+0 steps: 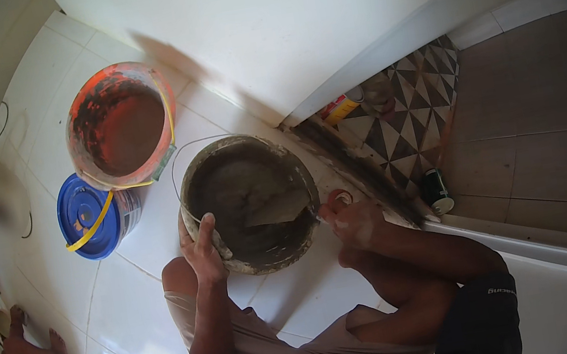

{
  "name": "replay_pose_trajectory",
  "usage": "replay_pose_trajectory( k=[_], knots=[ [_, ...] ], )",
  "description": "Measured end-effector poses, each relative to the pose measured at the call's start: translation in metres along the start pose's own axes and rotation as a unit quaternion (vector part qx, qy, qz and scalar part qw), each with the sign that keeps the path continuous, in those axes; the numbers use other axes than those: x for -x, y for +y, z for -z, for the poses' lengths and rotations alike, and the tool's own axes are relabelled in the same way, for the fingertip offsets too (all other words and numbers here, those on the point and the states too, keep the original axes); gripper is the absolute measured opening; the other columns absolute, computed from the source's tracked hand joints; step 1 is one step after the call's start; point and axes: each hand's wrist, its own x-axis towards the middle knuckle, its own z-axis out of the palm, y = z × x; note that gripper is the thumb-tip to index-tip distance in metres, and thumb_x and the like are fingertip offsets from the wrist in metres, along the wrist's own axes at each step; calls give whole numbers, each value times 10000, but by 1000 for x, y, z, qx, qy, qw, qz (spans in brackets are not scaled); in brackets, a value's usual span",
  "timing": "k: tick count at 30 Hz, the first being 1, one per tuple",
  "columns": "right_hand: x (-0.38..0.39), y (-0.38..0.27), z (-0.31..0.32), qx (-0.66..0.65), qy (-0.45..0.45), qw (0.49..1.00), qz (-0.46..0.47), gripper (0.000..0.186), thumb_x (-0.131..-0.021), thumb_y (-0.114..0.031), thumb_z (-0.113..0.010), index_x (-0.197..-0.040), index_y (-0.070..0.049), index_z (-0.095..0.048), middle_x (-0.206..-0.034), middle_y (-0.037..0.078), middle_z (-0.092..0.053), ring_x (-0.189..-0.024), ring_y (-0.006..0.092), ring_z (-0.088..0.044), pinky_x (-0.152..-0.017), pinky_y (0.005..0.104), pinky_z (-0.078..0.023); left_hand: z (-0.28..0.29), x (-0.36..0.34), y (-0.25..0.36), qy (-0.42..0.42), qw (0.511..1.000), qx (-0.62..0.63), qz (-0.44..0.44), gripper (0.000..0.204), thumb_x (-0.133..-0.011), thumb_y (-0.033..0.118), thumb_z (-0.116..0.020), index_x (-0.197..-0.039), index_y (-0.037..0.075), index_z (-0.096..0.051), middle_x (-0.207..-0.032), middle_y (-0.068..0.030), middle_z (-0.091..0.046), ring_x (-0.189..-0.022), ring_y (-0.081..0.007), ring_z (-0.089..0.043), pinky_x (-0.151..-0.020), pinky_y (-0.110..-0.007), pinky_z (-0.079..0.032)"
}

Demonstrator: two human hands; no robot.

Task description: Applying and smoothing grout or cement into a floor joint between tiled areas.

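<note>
A mortar-crusted bucket [310, 180] stands on the tiles in front of me, with wet grey mortar [235, 177] inside. My left hand [202, 249] is closed over its near-left rim, thumb on top. At the right rim, my right hand [354, 221] grips a trowel [280, 211]. The trowel's flat, mortar-smeared blade reaches over the rim and lies at the mortar's surface. Its handle is mostly hidden in my fingers. The bucket's thin wire handle [176, 153] leans to the left side.
An orange bucket [166, 99] with muddy residue stands at far left, beside a blue-lidded pail [89, 211] with a yellow handle. Another person's foot [28, 343] is at the left. A door frame [419, 3], patterned tiles [407, 113] and a dark can [436, 190] lie to the right.
</note>
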Motion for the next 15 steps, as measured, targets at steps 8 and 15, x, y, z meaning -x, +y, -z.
replay_pose_trajectory(
  k=[8, 15],
  knots=[
    [-3, -1, 7, -15, 73, 997, 23, 415, -941, -256, -588, -1304, -61, -534, -987, 133, -656, -827, 338, -719, -698, 416, -601, -17, 22, -10, 47, 997, 57, 12, 548, -968, 130, -664, -1460, -30, -483, -1308, -124, -637, -1169, -198, -606, -1034, -324, -467],
    [-6, 11, -2, -34, 112, 992, 55, 343, -979, -262, -515, -1264, -70, -514, -928, 165, -698, -893, 374, -732, -712, 477, -587, -35, 27, -9, 46, 997, 65, -15, 526, -973, 106, -664, -1451, -26, -490, -1306, -113, -637, -1155, -187, -609, -1023, -317, -471]
  ],
)
